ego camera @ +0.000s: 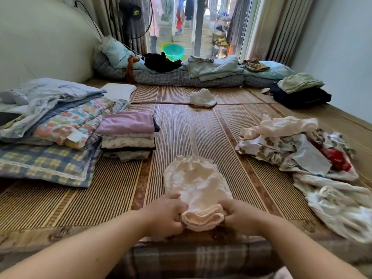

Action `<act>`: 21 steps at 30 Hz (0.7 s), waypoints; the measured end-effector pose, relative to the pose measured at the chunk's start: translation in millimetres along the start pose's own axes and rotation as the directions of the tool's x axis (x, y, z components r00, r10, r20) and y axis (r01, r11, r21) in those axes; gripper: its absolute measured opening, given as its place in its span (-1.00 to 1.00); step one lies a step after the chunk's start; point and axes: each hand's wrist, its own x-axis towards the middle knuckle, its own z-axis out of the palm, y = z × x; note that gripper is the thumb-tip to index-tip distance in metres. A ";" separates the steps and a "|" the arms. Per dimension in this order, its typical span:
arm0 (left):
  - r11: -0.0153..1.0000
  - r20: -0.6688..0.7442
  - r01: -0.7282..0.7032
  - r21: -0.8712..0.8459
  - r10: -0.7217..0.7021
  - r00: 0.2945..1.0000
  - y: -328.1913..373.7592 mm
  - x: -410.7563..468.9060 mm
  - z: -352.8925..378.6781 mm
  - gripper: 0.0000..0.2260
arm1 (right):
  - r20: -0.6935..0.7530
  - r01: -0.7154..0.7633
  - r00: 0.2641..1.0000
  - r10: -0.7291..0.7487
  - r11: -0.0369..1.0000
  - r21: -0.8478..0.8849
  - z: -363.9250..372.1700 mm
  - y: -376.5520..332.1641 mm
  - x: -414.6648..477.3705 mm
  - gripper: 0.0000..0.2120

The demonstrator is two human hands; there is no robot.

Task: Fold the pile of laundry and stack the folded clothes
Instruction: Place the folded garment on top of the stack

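Folded stack of clothes, lilac piece on top (128, 135): sits on the striped woven mat (181, 127) at 10 o'clock from the hands, edges fairly square.

Left hand (167, 216): fingers curled, pinching the near left corner of the pale peach fuzzy garment (197, 184).

Garment lies flat on the mat directly ahead, at 12 o'clock from the hands and well apart from both heaps. Long axis runs 6 to 12 o'clock, leaning slightly toward 11. The thick ribbed hem points at 6 and is doubled over between the hands; the ruffled end points at 12.

Right hand (239, 216): fingers curled, pinching the near right corner of the same hem.

Unfolded pile of white, floral and red laundry (298, 150): at 2 o'clock, loose and tangled.

Judgement: a fold along the long axis is in hand. To do it well, keep both corners level, carry the hem toward 12 so the edges meet, then smooth out the nap, since the bulky fabric will likely spring back.
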 end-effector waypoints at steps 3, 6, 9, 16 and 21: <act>0.991 0.077 -0.009 -0.133 0.019 0.997 2.7 -7.5 1.4 -0.62 | 0.089 -0.033 0.996 0.020 0.990 0.140 6.4 7.2 0.0 -0.75; 0.947 -0.004 0.011 -0.320 -0.012 1.000 0.5 -8.5 -3.4 -0.71 | 0.066 0.027 0.996 -0.056 0.925 0.380 3.1 9.3 8.1 -0.71; 0.839 -0.150 0.038 -0.543 -0.141 0.978 -0.9 -3.3 -14.4 -0.72 | -0.115 0.122 0.991 -0.068 0.805 0.581 -7.7 -1.3 21.9 -0.83; 0.361 -0.091 0.176 -0.916 -0.614 0.784 -13.1 60.2 -52.7 -0.61 | -0.484 0.159 0.850 0.209 0.774 0.613 -23.5 -5.3 82.6 -0.57; 0.565 -0.150 0.456 -0.688 -0.725 0.672 -29.6 80.7 -40.4 -0.40 | -0.492 0.007 0.859 0.143 0.957 0.290 -24.0 2.9 102.8 -0.49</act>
